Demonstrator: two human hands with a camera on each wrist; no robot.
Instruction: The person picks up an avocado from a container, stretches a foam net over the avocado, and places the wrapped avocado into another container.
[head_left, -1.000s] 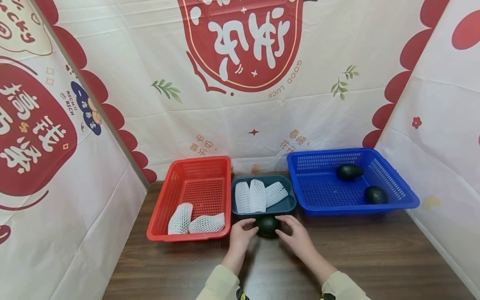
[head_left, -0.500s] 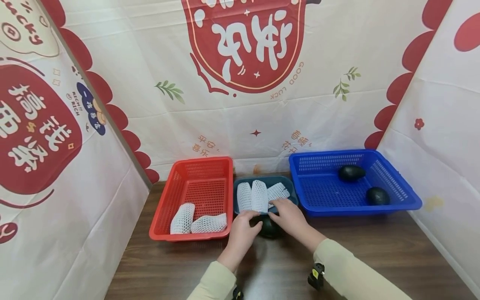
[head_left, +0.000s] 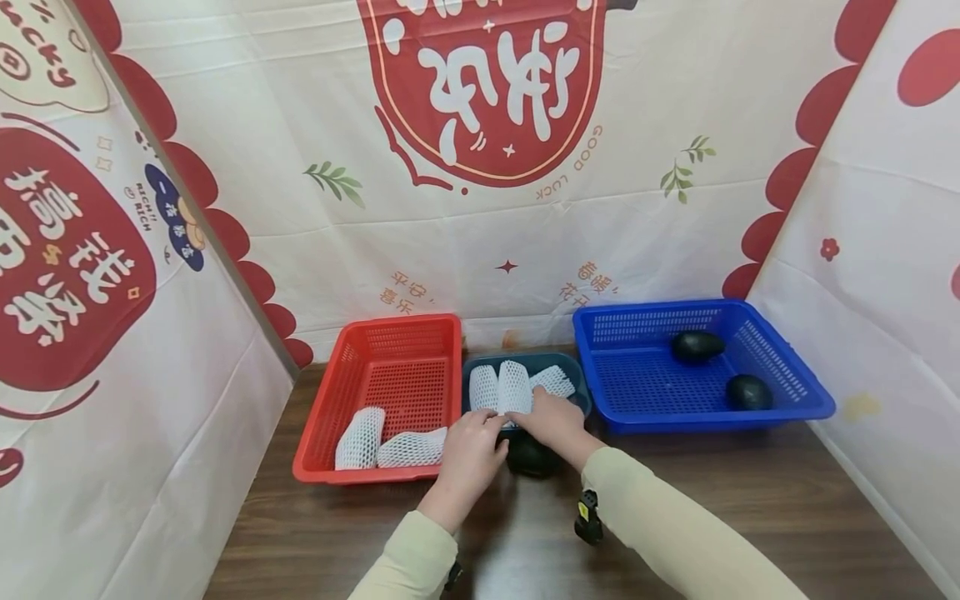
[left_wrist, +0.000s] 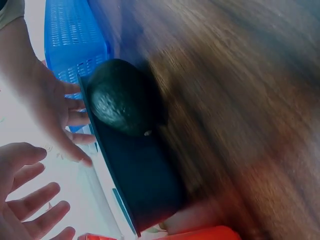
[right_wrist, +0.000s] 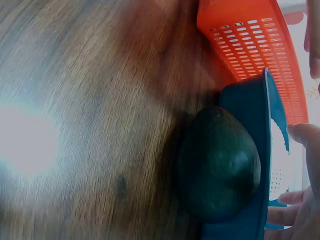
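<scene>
A dark green avocado (head_left: 532, 457) lies on the table against the front of the teal tray (head_left: 471, 417). Three white foam net sleeves are in that tray: a left one (head_left: 483, 387), a middle one (head_left: 514, 383) and a right one (head_left: 553, 381). My right hand (head_left: 553, 423) reaches over the tray's front rim, close to the middle and right sleeves. In the right wrist view its thumb and fingers are spread apart beside white netting (right_wrist: 279, 165). My left hand (head_left: 471, 450) hovers at the tray's front left corner, its fingers (left_wrist: 40, 197) loose and holding nothing.
The red basket (head_left: 322, 433) at left contains two netted foam sleeves, one upright (head_left: 360, 439) and one lying sideways (head_left: 412, 448). At right, the blue basket (head_left: 630, 417) holds two avocados, a rear one (head_left: 697, 346) and a front one (head_left: 748, 392). A printed cloth wall (head_left: 480, 225) stands behind.
Both hands have left the avocado, which stays in front of the tray. My right hand has moved forward and left over the tray; my left hand has shifted slightly left and up.
</scene>
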